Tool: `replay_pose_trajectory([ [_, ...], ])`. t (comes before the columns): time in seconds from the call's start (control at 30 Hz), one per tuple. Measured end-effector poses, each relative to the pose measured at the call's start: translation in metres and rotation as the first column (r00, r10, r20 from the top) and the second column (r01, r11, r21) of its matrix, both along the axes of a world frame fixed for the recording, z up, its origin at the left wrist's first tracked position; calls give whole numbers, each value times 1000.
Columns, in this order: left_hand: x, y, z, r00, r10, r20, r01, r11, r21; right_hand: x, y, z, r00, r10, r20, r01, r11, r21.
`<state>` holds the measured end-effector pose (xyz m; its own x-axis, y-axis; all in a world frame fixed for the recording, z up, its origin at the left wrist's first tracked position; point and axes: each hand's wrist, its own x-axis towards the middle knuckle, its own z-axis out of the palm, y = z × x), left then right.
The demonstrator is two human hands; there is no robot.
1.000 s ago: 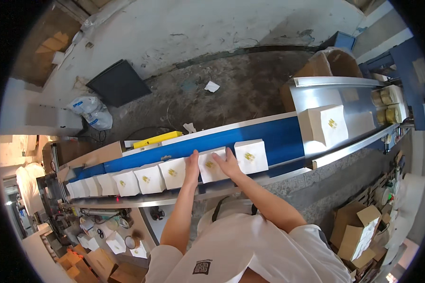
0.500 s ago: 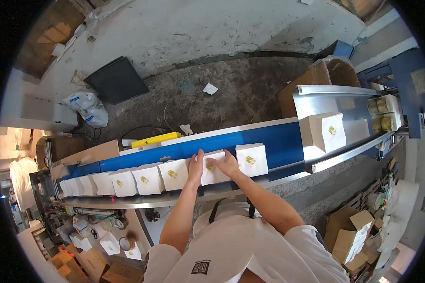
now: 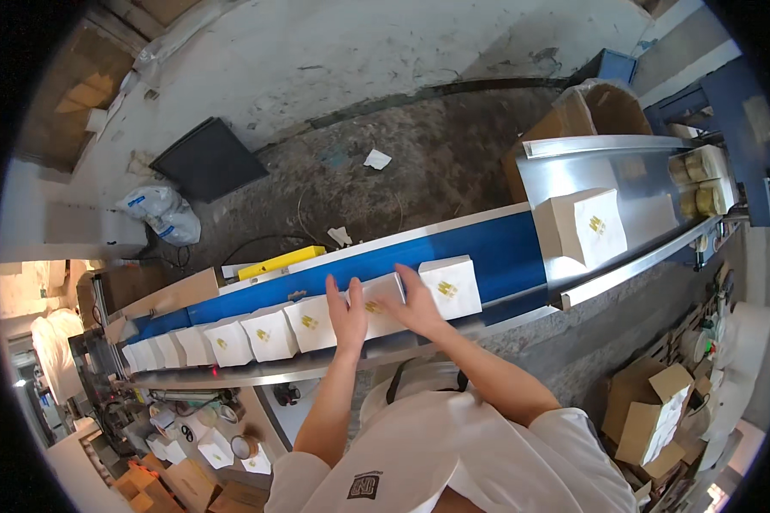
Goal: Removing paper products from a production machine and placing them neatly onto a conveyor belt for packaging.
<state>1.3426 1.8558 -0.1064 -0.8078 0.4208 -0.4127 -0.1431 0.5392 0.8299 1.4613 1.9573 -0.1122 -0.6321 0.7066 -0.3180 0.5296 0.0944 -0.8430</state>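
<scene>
On the blue conveyor belt (image 3: 509, 244), a stack of white paper napkins (image 3: 387, 295) with a gold print stands between my hands. My right hand (image 3: 417, 306) grips its right side, the thumb lying across the printed face. At its left edge is my left hand (image 3: 348, 318), fingers stretched and apart, between this stack and a neighbouring napkin stack (image 3: 310, 321). Another printed stack (image 3: 450, 289) stands just right of my right hand. Several similar stacks (image 3: 222, 342) line the belt to the left. My hands partly cover the middle stack.
A larger napkin block (image 3: 583, 227) sits on the metal table (image 3: 650, 184) at the right. A metal rail (image 3: 505, 329) runs along the belt's near edge. A yellow bar (image 3: 281, 262) lies beyond the belt. Cardboard boxes (image 3: 642, 419) stand at lower right.
The fingers of my left hand have spread and sit less closely against the middle stack. My right hand has shifted slightly left. The view has tilted a little.
</scene>
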Motion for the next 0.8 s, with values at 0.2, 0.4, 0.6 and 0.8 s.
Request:
replay_pose_trajectory([
  [0.2, 51, 33, 21, 930, -236, 282, 178, 960, 215, 77, 85, 12, 970, -244, -5, 237, 937, 257],
  [0.4, 74, 75, -50, 846, -236, 478, 259, 966, 18, 95, 122, -46, 981, -38, 189, 97, 944, -317],
  [0.6, 83, 78, -73, 880, -251, 403, 237, 968, 84, 87, 122, -16, 989, 36, 145, 31, 899, -436],
  [0.8, 85, 77, -83, 895, -196, 400, 202, 979, 27, 94, 118, -55, 995, -57, 83, 84, 926, -369],
])
